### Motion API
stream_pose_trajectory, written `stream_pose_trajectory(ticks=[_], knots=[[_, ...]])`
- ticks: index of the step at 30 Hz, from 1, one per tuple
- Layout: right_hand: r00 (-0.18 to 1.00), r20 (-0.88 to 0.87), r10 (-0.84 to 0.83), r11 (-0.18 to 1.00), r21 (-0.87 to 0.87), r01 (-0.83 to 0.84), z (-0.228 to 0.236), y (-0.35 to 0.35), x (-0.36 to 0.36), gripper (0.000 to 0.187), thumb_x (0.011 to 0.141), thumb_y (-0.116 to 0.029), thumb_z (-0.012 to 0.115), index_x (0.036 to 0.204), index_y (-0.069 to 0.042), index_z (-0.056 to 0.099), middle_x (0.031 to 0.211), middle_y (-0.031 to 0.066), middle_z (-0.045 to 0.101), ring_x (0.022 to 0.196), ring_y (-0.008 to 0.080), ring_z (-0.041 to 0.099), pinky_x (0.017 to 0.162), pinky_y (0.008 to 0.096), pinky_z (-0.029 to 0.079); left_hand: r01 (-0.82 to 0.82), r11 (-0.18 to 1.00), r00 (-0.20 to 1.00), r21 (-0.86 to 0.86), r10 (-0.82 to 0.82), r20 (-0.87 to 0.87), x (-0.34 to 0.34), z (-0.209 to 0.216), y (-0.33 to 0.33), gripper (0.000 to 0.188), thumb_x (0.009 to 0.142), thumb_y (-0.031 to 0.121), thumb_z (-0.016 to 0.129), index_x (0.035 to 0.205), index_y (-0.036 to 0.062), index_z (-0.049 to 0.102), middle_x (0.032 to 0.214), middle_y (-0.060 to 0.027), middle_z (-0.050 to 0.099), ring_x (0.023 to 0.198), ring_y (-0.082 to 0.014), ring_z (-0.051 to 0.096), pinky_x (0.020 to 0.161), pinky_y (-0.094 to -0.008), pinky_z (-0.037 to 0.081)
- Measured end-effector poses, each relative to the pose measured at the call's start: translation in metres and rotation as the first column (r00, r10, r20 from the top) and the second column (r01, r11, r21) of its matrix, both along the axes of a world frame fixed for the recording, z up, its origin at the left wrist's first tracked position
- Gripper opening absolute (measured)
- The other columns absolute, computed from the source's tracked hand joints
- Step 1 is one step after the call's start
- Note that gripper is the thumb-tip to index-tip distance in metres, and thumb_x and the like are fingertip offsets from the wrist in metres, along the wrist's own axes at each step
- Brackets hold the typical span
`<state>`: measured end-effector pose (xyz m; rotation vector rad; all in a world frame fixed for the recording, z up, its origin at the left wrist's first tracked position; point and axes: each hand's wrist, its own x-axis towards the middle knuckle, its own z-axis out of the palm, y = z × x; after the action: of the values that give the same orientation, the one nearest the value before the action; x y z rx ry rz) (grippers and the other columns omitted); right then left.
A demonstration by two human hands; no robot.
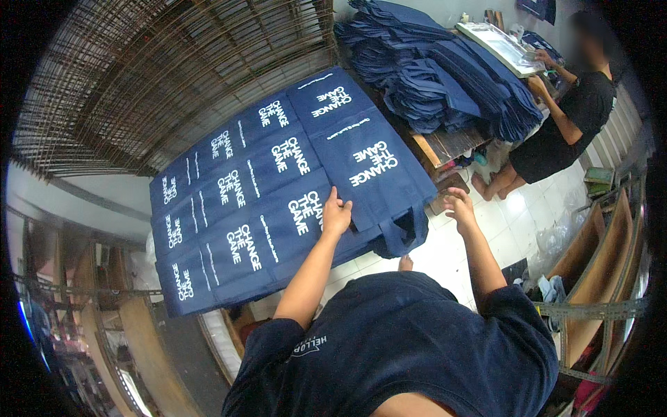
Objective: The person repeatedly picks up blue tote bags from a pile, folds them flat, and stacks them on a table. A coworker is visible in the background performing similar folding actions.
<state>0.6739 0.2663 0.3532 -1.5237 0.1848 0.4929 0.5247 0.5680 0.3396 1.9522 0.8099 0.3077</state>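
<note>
Head view showed the left hand (338,214) set down along the edge of the bag (379,177), where it met the rows (267,198) of flat blue bags, white prints (243,247) upward. Whether its grip was clamped on that edge or merely rested there, I could not tell. The right hand (458,207) hung in the air past the bag's outer edge, thumb and fingers apart, nothing between them. The bag lay at the right end of the spread, with a handle (419,233) drooping from its near corner above the floor (445,249).

The main risk seemed to be a one-sided pull: with only the left hand touching, the bag could swivel or drag its neighbours out of line. The handle looked able to snag on the right hand and tug the bag off the edge. If the prints were damp, which did not show, sliding cloth could smear them. The heap (431,76) on the table (434,149) lay unevenly, so a bump from the person (573,118) at the frame (501,50) could topple some of it
</note>
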Motion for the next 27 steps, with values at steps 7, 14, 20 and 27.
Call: stream_pose_trajectory(ticks=[7,14,20,27], knots=[[1.0,-0.004,-0.002,1.0,-0.023,0.002,0.007,0.005,-0.004,0.031,0.08,-0.009,0.056,0.111,-0.011,0.052,0.089,0.0036,0.06,0.071,0.0106,0.056,0.06,0.0258,0.044,0.018,1.0,1.0,-0.026,-0.018,0.013,-0.002,-0.008,0.0,0.067,0.078,0.011,0.065,0.134,-0.0069,0.033,0.074,-0.0108,0.06,0.063,-0.0199,0.059,0.062,-0.0307,0.048],[0.998,-0.015,-0.056,0.998,-0.036,0.056,0.005,-0.004,-0.004,0.033,0.08,-0.014,0.062,0.111,-0.011,0.051,0.09,0.0034,0.058,0.072,0.0109,0.055,0.062,0.0274,0.044,0.031,0.999,0.999,-0.034,-0.031,0.018,0.0,0.0,-0.005,0.069,0.078,0.014,0.066,0.134,-0.007,0.032,0.072,-0.0107,0.06,0.062,-0.0203,0.059,0.062,-0.0311,0.048],[0.994,-0.006,-0.106,0.992,-0.064,0.106,-0.016,-0.02,-0.002,0.032,0.08,-0.013,0.061,0.111,-0.012,0.051,0.086,0.003,0.058,0.068,0.0103,0.055,0.057,0.0257,0.043,0.11,0.966,0.987,0.232,-0.078,-0.142,-0.018,0.047,0.0,0.085,0.075,0.033,0.069,0.138,-0.0051,0.027,0.071,-0.0101,0.059,0.065,-0.0254,0.06,0.062,-0.0355,0.049],[0.984,0.094,0.154,0.861,-0.5,-0.087,-0.182,-0.115,0.003,0.041,0.08,-0.018,0.065,0.116,-0.01,0.049,0.064,0.004,0.056,0.047,0.012,0.051,0.034,0.0262,0.038,-0.024,0.655,0.993,0.755,-0.07,0.091,0.019,0.191,0.075,0.08,0.073,0.039,0.067,0.139,0.0116,0.031,0.096,-0.0117,0.057,0.088,-0.0305,0.058,0.074,-0.0416,0.048]])
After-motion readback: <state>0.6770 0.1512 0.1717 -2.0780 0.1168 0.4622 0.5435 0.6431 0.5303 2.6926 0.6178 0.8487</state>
